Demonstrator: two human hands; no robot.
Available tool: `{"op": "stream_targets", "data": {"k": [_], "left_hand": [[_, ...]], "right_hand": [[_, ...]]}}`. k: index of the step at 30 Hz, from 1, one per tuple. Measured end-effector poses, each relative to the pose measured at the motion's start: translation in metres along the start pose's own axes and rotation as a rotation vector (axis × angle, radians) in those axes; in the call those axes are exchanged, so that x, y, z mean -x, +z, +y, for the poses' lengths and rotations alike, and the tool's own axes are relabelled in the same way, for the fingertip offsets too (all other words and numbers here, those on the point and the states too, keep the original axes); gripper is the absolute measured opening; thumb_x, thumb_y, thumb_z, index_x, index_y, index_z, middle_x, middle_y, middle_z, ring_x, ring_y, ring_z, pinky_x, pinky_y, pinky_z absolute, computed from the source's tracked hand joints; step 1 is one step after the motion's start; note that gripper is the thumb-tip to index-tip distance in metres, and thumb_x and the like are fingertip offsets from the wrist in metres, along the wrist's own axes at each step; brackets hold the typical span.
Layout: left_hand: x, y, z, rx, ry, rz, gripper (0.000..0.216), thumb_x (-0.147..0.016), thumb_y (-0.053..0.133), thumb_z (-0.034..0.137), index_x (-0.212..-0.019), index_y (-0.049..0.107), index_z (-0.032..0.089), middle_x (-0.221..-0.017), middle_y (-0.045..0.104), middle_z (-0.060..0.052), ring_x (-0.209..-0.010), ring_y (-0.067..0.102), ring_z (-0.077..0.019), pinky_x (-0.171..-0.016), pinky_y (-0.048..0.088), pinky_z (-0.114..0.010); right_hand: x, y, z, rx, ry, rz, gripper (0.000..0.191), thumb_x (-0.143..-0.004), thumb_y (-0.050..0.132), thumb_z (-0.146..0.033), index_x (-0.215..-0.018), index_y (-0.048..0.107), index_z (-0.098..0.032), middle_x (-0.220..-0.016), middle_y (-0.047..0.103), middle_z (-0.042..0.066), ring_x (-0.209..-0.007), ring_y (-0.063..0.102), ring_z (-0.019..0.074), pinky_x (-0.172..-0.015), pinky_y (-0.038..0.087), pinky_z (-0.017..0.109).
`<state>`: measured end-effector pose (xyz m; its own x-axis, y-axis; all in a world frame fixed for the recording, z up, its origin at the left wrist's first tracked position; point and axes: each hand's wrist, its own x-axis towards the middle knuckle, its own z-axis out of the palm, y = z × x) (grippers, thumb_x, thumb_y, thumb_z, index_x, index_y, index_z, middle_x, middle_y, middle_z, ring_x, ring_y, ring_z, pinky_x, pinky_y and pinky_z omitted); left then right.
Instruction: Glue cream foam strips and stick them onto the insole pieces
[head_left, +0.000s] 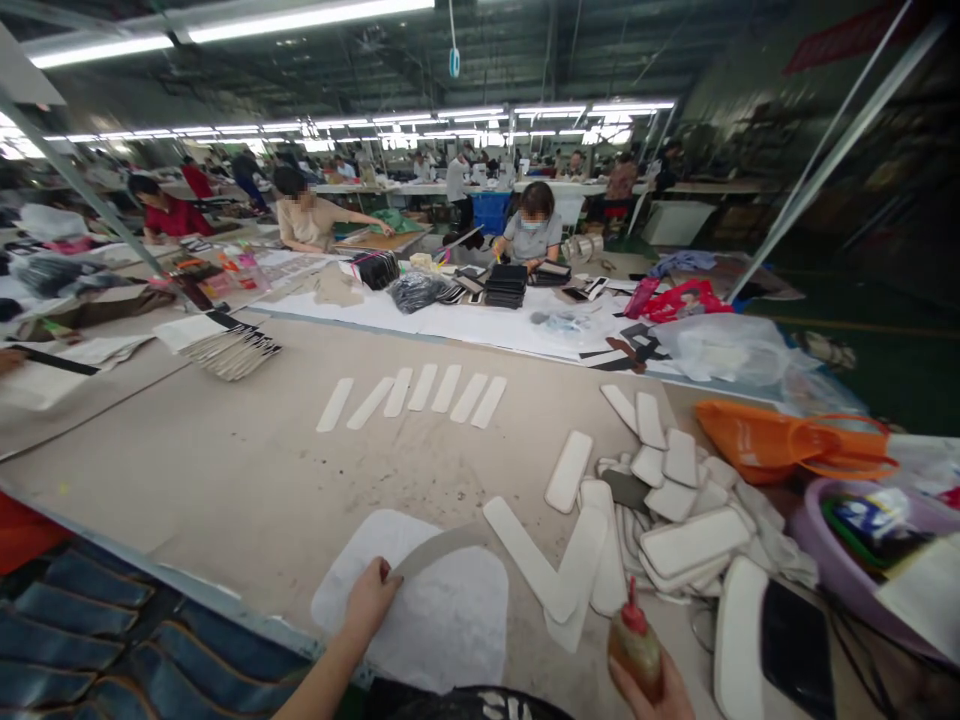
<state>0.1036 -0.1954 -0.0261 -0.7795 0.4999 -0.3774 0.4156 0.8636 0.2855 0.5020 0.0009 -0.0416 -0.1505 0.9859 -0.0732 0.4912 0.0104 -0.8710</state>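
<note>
Across the frame's middle spreads the beige tabletop, with a white rounded fabric panel at lower centre. At the panel's upper edge the left hand pinches its grip on a curved grey strip. At bottom right, the right hand has its grip clenched round a brown red-capped squeeze bottle.

Thin curved grey strip is arcing over the white panel lying flat on the desk; brownish red-tipped bottle is standing nearly upright.
</note>
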Motion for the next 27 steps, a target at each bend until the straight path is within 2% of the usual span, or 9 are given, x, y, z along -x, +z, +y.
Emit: {"op": "stream_targets", "data": {"k": [3,6,9,14,19,23,27], "left_hand": [[-0.014,-0.003,0.0,0.071,-0.019,-0.033,0.023,-0.077,0.05,0.034,-0.093,0.047,0.018,-0.083,0.063,-0.006,-0.079,0.062,-0.0211,-0.068,0.041,-0.028],[-0.027,-0.004,-0.006,0.099,-0.025,-0.001,0.036,-0.075,0.053,0.035,-0.104,0.046,0.014,-0.089,0.062,-0.009,-0.083,0.062,-0.0228,-0.071,0.043,-0.03],[-0.032,-0.003,-0.019,0.133,0.06,0.063,0.04,-0.075,0.055,0.034,-0.109,0.049,0.013,-0.097,0.06,-0.01,-0.081,0.061,-0.0203,-0.076,0.046,-0.032],[-0.024,0.004,-0.054,0.168,0.329,0.205,0.028,-0.083,0.047,0.028,-0.106,0.057,0.018,-0.104,0.055,-0.008,-0.086,0.058,-0.0179,-0.086,0.047,-0.034],[-0.013,0.017,-0.077,0.13,0.519,0.133,0.029,-0.086,0.044,0.032,-0.104,0.063,0.021,-0.098,0.055,-0.008,-0.09,0.055,-0.0179,-0.085,0.048,-0.031],[-0.012,0.021,-0.078,0.088,0.582,0.089,0.031,-0.087,0.041,0.032,-0.102,0.066,0.021,-0.096,0.057,-0.009,-0.09,0.052,-0.019,-0.085,0.046,-0.034],[-0.015,0.022,-0.08,0.13,0.581,0.078,0.03,-0.087,0.041,0.028,-0.096,0.068,0.02,-0.098,0.06,-0.009,-0.091,0.051,-0.0192,-0.087,0.045,-0.036]], "right_hand": [[0.008,0.01,-0.033,-0.041,-0.043,-0.16,0.063,-0.063,0.066,-0.045,-0.12,0.047,-0.027,-0.113,0.062,0.006,-0.104,0.059,0.0341,-0.091,0.048,0.05],[0.015,0.029,-0.065,-0.014,-0.042,-0.249,0.065,-0.061,0.069,-0.038,-0.118,0.043,-0.021,-0.101,0.064,0.007,-0.094,0.063,0.0306,-0.085,0.051,0.046],[0.02,0.055,-0.088,-0.018,-0.089,-0.331,0.057,-0.062,0.069,-0.034,-0.111,0.044,-0.021,-0.096,0.063,0.006,-0.09,0.063,0.0268,-0.082,0.052,0.041],[0.027,0.101,-0.109,-0.034,-0.27,-0.406,0.054,-0.068,0.069,-0.032,-0.115,0.045,-0.02,-0.106,0.058,0.008,-0.097,0.058,0.0259,-0.086,0.049,0.043],[0.029,0.147,-0.131,0.042,-0.519,-0.474,0.043,-0.07,0.069,-0.026,-0.109,0.051,-0.021,-0.1,0.055,0.008,-0.096,0.053,0.0256,-0.084,0.048,0.044],[0.031,0.179,-0.142,0.075,-0.637,-0.524,0.041,-0.073,0.065,-0.021,-0.112,0.051,-0.022,-0.098,0.05,0.007,-0.092,0.052,0.0237,-0.082,0.049,0.042],[0.036,0.199,-0.144,0.11,-0.759,-0.586,0.047,-0.074,0.058,-0.014,-0.119,0.05,-0.023,-0.098,0.045,0.007,-0.089,0.05,0.0223,-0.079,0.049,0.039]]}}
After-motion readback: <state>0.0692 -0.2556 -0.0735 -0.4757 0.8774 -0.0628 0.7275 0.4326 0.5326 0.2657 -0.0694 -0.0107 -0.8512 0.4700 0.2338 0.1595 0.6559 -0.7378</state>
